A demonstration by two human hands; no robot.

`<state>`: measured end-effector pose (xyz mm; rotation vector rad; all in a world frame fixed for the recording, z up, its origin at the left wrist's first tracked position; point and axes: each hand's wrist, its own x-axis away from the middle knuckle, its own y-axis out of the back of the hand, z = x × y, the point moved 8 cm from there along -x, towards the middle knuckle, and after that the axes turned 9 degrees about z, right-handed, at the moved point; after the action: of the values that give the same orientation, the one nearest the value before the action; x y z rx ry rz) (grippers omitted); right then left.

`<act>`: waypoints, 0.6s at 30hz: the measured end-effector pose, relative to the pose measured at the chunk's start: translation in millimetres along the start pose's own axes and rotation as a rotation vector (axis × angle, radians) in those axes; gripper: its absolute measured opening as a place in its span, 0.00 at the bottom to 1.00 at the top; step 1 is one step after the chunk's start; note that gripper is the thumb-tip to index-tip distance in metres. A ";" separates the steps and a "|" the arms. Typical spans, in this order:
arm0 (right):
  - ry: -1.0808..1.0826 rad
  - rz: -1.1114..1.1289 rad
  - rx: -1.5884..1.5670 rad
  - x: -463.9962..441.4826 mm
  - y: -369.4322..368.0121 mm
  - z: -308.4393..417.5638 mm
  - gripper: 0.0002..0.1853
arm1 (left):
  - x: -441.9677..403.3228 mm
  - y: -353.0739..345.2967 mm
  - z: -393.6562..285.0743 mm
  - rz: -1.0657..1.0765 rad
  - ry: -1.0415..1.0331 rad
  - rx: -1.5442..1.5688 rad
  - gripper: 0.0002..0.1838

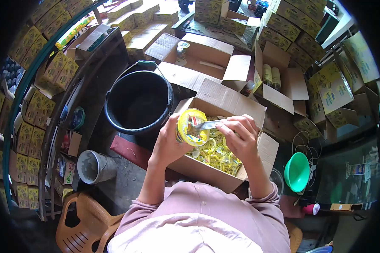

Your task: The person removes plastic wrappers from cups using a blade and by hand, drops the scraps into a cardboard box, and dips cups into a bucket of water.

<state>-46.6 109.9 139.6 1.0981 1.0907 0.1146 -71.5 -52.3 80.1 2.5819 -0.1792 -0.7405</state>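
Observation:
My left hand (169,141) is wrapped round a yellow-rimmed container (192,127), tilted so that its top faces me. Its contents are hard to make out. Between the fingers of my right hand (242,137) is a flat metal blade (207,125), whose far end lies over the container's top. Both hands are above an open cardboard box (215,179) holding many small yellow and clear wrapped pieces (219,156).
A black bucket (139,101) with a raised handle stands left of the box. Open cartons (204,52) lie beyond it. A green bowl (297,172) is at right, a grey bucket (96,167) and brown chair (86,221) at left. Stacked yellow boxes (31,139) line the left shelf.

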 end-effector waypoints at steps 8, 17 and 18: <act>0.125 -0.004 0.003 -2.3 0.5 5.3 0.11 | -1.3 0.3 -8.6 -0.001 -0.008 0.043 0.33; 0.154 -0.040 -0.009 -3.5 -0.9 10.1 0.10 | -1.3 -5.0 -9.8 0.067 0.005 0.098 0.33; 0.154 -0.039 -0.014 -2.9 -1.5 10.3 0.10 | -1.9 -5.9 -11.0 0.067 -0.014 0.096 0.33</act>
<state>-40.9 100.8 140.6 1.0686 1.2469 0.1785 -67.2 -42.4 86.7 2.6474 -0.3118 -0.7430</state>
